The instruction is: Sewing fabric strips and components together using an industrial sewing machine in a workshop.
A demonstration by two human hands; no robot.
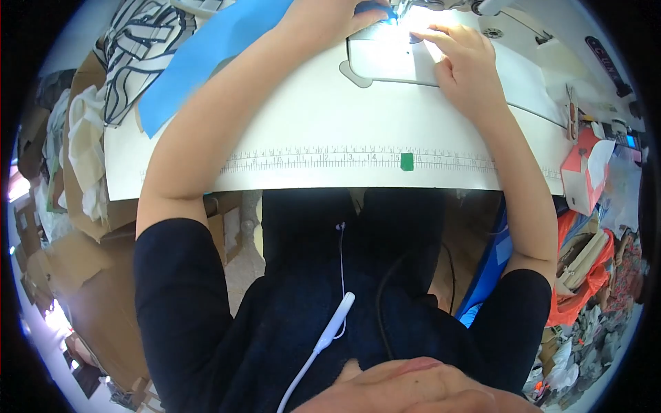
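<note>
At the top edge, my left hand (329, 19) is partly cut off by the frame. Its fingers close on a small bit of blue fabric (392, 14) beside the sewing machine's lit needle area (402, 9). From the other side, my right hand (467, 63) rests on the machine bed (392, 63), its bent fingers reaching in by the needle. Glare hides what those fingertips hold. A large piece of blue fabric (200, 69) runs beneath and beyond my left forearm.
Black-and-white striped fabric (146, 58) is heaped at the table's far left. A printed ruler strip (330, 157) with a green mark (407, 162) lines the front edge. Small scissors (572, 113) and a red-and-white box (585, 168) are at the right. Cardboard (103, 296) stands lower left.
</note>
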